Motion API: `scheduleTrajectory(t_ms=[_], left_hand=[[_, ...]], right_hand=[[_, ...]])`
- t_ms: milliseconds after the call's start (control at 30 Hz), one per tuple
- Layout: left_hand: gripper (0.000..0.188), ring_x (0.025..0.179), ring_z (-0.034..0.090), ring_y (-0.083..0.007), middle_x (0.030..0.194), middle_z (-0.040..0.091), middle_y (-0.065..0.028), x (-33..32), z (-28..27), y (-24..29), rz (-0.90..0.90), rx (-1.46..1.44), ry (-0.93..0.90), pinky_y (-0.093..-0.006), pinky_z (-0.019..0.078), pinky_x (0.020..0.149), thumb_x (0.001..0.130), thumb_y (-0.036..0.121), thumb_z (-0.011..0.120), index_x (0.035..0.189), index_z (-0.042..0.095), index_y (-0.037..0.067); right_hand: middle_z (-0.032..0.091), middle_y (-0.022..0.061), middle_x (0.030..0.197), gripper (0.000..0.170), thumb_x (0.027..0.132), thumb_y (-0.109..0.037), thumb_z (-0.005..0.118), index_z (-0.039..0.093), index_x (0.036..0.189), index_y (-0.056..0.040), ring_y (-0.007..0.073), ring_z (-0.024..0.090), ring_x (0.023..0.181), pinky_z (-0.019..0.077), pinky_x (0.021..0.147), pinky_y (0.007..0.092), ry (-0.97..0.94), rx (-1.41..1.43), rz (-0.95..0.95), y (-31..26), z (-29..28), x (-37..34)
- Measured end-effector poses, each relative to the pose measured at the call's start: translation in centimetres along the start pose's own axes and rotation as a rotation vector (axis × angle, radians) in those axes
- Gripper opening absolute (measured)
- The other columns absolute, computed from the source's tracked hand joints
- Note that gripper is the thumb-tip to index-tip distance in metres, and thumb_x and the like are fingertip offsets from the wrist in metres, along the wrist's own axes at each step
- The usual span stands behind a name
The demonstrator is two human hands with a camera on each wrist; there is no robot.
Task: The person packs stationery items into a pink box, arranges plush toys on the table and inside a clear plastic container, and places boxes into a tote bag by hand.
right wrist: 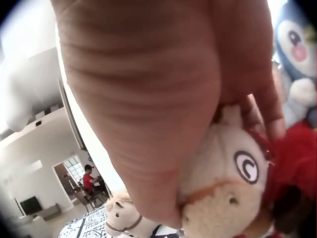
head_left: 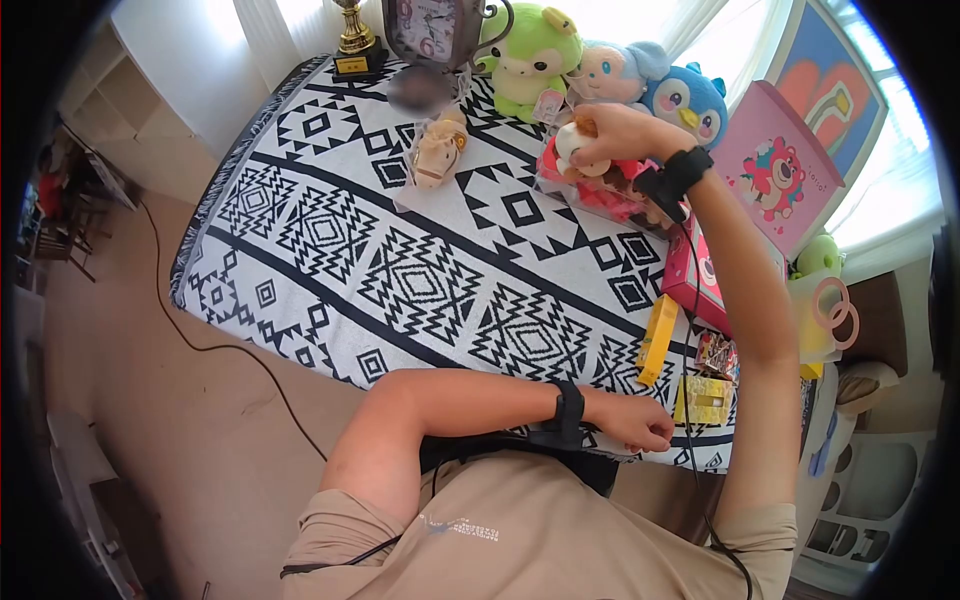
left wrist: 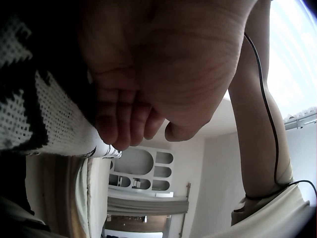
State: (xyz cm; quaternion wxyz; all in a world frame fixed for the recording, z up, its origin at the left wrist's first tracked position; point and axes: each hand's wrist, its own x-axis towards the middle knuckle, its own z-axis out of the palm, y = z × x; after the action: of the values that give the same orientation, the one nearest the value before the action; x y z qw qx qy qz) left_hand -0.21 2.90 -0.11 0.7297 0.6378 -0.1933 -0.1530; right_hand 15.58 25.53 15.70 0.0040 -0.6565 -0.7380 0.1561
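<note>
My right hand [head_left: 625, 135] grips a plush horse [head_left: 568, 145] by its head, over a clear container [head_left: 612, 208] of red and pink items. In the right wrist view the plush horse [right wrist: 225, 193] has a cream face, a spiral eye and an orange bridle strap, with the thumb and fingers around its head. My left hand [head_left: 637, 424] rests at the table's near edge beside a yellow box [head_left: 705, 400], its fingers loosely curled. The left wrist view shows this left hand [left wrist: 168, 74] holding nothing. Left of the container lies a tan plush horse [head_left: 437, 155].
Along the back stand a trophy [head_left: 357, 40], a clock [head_left: 432, 30], a green plush [head_left: 530, 60], a pale-blue plush [head_left: 610, 72] and a blue penguin plush [head_left: 685, 98]. A pink box [head_left: 785, 165] with its lid raised and a yellow strip [head_left: 657, 340] are at right. Cables hang along both arms.
</note>
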Motion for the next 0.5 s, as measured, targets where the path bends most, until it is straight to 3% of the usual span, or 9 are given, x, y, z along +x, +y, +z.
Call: scheduleTrajectory(t_ms=[133,200,333,400,433,500], left_hand=[[0.027,0.063,0.059,-0.0104,0.072,0.062,-0.0032,0.0,0.0,0.0,-0.008,-0.011,0.004,-0.0278,0.0487,0.061,0.095,0.025,0.056,0.093,0.063,0.0],[0.028,0.064,0.06,-0.0109,0.074,0.063,-0.0037,0.0,-0.1,0.2,-0.018,0.003,-0.008,-0.028,0.0491,0.061,0.095,0.026,0.056,0.094,0.063,-0.001],[0.028,0.065,0.06,-0.0113,0.075,0.064,-0.004,0.1,0.0,-0.1,-0.018,-0.003,-0.01,-0.0278,0.0493,0.062,0.095,0.026,0.056,0.095,0.063,-0.001],[0.029,0.065,0.061,-0.0118,0.075,0.064,-0.0043,-0.1,-0.1,0.3,-0.036,0.003,0.003,-0.028,0.0496,0.062,0.094,0.027,0.056,0.096,0.064,-0.001],[0.03,0.065,0.061,-0.012,0.074,0.064,-0.0045,-0.2,0.0,0.4,-0.053,-0.008,0.018,-0.0285,0.0499,0.063,0.095,0.027,0.056,0.098,0.065,-0.001],[0.031,0.065,0.061,-0.0123,0.074,0.063,-0.0042,-0.1,-0.1,0.3,-0.048,-0.003,0.014,-0.0286,0.0497,0.062,0.095,0.028,0.056,0.099,0.065,-0.001]], right_hand=[[0.066,0.0201,0.115,0.063,0.078,-0.042,0.068,0.058,0.122,0.0018,0.033,0.064,0.103,0.0494,0.089,0.0374,-0.147,0.062,0.115,1.0,-0.1,1.6],[0.067,0.0217,0.114,0.068,0.075,-0.043,0.072,0.057,0.122,0.0029,0.033,0.065,0.102,0.0503,0.089,0.0385,0.03,0.081,0.183,2.3,1.3,2.4],[0.063,0.0202,0.12,0.069,0.077,-0.043,0.072,0.054,0.127,0.0002,0.0344,0.063,0.107,0.0498,0.09,0.0393,0.016,-0.07,0.147,0.1,1.3,1.5],[0.059,0.019,0.124,0.066,0.079,-0.04,0.073,0.052,0.13,-0.0024,0.0355,0.061,0.11,0.0501,0.091,0.042,0.173,-0.351,0.081,-1.7,0.9,1.1],[0.059,0.019,0.124,0.066,0.079,-0.04,0.073,0.052,0.13,-0.0024,0.0355,0.061,0.11,0.0501,0.091,0.042,0.174,-0.348,0.072,-2.9,1.0,1.3],[0.056,0.0167,0.127,0.062,0.083,-0.035,0.071,0.051,0.133,-0.0053,0.0359,0.06,0.112,0.0501,0.093,0.0437,0.373,-0.379,-0.13,-5.4,1.4,1.6]])
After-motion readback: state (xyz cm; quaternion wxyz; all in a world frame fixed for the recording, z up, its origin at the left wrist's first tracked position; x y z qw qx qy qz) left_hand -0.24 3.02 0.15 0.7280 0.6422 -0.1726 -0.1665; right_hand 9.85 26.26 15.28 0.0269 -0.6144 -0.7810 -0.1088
